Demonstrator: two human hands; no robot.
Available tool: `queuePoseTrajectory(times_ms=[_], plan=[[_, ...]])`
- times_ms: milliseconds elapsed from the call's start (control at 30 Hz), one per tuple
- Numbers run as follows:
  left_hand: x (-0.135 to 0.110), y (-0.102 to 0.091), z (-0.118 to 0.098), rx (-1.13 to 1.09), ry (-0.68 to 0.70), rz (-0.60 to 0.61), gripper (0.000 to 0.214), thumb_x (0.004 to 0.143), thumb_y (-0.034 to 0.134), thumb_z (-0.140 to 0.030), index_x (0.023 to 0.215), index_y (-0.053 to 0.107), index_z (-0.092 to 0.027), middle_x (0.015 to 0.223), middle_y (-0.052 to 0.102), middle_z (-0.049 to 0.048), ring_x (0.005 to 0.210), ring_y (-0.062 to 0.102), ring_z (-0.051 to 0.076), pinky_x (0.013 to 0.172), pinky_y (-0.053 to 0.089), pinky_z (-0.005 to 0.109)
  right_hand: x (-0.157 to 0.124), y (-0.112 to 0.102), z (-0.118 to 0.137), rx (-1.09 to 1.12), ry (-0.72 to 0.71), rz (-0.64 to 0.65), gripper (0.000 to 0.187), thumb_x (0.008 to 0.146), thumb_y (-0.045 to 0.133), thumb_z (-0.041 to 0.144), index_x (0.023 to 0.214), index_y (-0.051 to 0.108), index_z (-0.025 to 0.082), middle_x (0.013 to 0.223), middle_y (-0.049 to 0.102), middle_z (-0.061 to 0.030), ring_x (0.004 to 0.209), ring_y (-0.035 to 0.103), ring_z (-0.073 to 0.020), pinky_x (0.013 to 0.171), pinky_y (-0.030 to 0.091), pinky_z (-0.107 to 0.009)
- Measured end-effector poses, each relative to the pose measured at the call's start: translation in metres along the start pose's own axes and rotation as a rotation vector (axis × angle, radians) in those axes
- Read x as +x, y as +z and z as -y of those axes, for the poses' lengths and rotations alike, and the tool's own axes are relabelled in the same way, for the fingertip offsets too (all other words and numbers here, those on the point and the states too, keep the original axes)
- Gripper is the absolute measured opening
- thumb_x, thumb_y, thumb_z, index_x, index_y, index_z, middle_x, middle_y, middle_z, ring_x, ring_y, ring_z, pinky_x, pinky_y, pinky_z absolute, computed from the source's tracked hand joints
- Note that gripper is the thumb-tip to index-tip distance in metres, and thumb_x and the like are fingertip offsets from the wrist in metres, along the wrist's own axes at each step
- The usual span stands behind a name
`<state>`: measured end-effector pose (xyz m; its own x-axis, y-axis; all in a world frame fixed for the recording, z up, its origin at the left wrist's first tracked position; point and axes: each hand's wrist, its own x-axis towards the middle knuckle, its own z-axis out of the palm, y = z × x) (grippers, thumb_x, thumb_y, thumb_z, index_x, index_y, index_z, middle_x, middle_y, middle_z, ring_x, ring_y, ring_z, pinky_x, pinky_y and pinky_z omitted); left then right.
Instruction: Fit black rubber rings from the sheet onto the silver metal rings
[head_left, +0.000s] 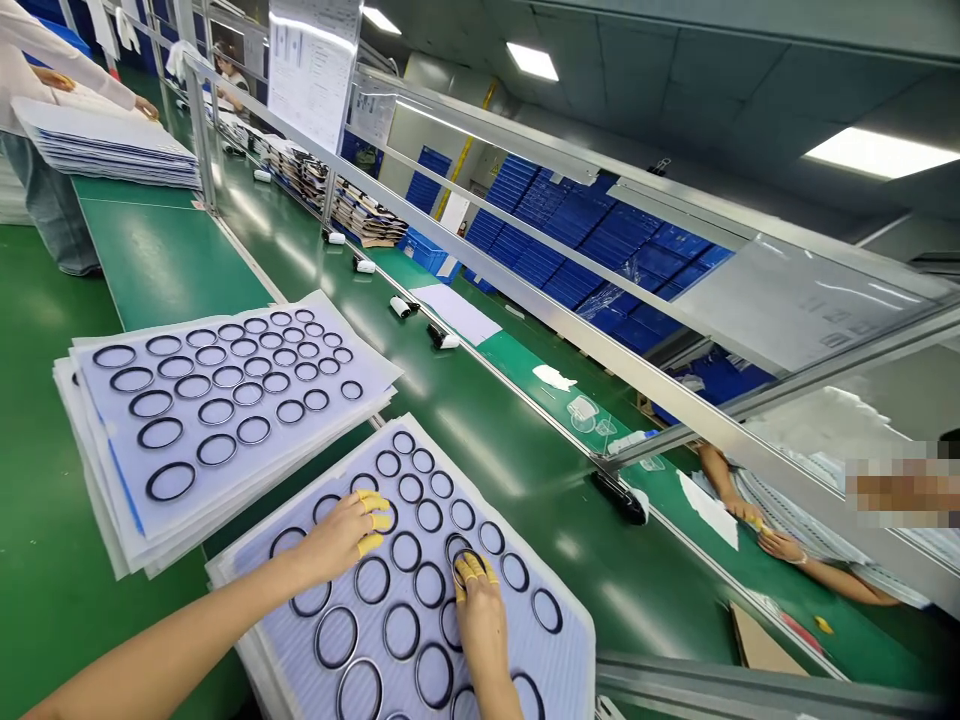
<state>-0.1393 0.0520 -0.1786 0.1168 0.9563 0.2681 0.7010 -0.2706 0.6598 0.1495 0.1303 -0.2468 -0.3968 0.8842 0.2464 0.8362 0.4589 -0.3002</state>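
Yellow finger cots cover the fingertips of both my hands. My left hand point(341, 535) is over the near foam sheet point(517, 645), its fingers apart and bent a little beside a black ring point(389, 516); whether they touch it I cannot tell. My right hand point(482, 610) reaches down with its fingers closed on another black ring point(454, 541), which appears to overlap a second ring. Rows of similar thin black rings, such as this ring point(402, 631), lie flat on the sheet around my hands. My right hand and wrist partly cover some of them.
A second stack of sheets point(112, 500) carrying rings stands at the left. Beyond runs a green conveyor belt point(480, 440) with a metal frame point(525, 295) above. Across it, a co-worker's hands point(780, 545) are at work. Another person stands by stacked white sheets point(112, 150) far left.
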Motion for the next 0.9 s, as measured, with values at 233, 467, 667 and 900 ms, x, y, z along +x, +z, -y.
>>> queuePoseTrajectory(times_ms=[233,467,667,900], plan=[[-0.025,0.008,0.004,-0.039,-0.022,-0.003,0.021,0.087,0.058,-0.011,0.104,0.066,-0.020,0.121,0.063,0.0081,0.119,0.053,0.024,0.101,0.046,0.045,0.012,-0.003,0.017,-0.089,0.021,0.061,0.039,0.077,0.048,0.004,0.104,0.075,0.013,0.113,0.073,-0.0142,0.117,0.061,-0.0291,0.100,0.048,-0.039],[-0.041,0.013,0.013,-0.071,-0.033,-0.039,0.022,0.089,0.053,-0.012,0.105,0.066,-0.021,0.121,0.063,0.0091,0.117,0.054,0.024,0.099,0.048,0.046,-0.001,-0.025,0.004,-0.194,0.133,0.072,0.035,0.085,0.046,0.011,0.109,0.072,0.011,0.110,0.073,-0.0165,0.114,0.062,-0.0312,0.099,0.046,-0.042],[-0.049,0.015,0.016,-0.100,-0.005,-0.050,0.022,0.090,0.052,-0.014,0.106,0.066,-0.021,0.120,0.064,0.0084,0.116,0.055,0.025,0.101,0.046,0.048,-0.015,-0.030,-0.002,-0.220,0.172,0.115,0.032,0.083,0.050,0.010,0.104,0.074,0.014,0.112,0.074,-0.0123,0.116,0.062,-0.0288,0.097,0.047,-0.036],[-0.047,0.018,0.010,-0.128,-0.001,-0.057,0.022,0.089,0.053,-0.014,0.104,0.067,-0.022,0.119,0.065,0.0072,0.115,0.056,0.023,0.099,0.049,0.045,-0.012,-0.044,-0.014,-0.234,0.295,0.099,0.034,0.089,0.047,0.024,0.106,0.073,0.009,0.123,0.068,-0.0175,0.112,0.065,-0.0284,0.096,0.049,-0.037]])
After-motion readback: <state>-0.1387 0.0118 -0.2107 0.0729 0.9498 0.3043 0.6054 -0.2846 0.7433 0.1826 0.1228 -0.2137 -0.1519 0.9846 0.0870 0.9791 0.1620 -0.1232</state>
